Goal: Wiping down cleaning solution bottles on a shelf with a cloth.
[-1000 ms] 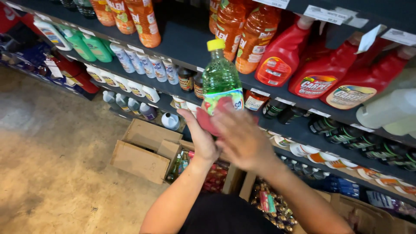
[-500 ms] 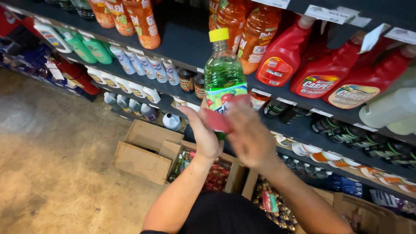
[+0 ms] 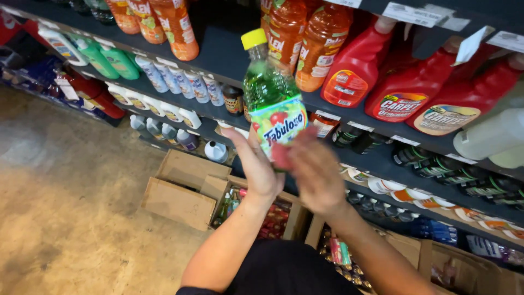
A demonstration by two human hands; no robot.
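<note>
Both hands, the left hand (image 3: 261, 170) and right hand (image 3: 316, 173), clasp the green clear-plastic yellow-capped bottle (image 3: 270, 101) upright, just before the dark shelf (image 3: 218, 54) of orange bottles (image 3: 174, 24).

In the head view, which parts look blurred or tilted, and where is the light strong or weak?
Head view: the right hand is smeared by motion blur; the left hand and green bottle are sharper. The shelves run slanted, so the camera is tilted. The concrete floor is brightly lit; under the shelves, the cardboard boxes sit in dimmer light.
</note>
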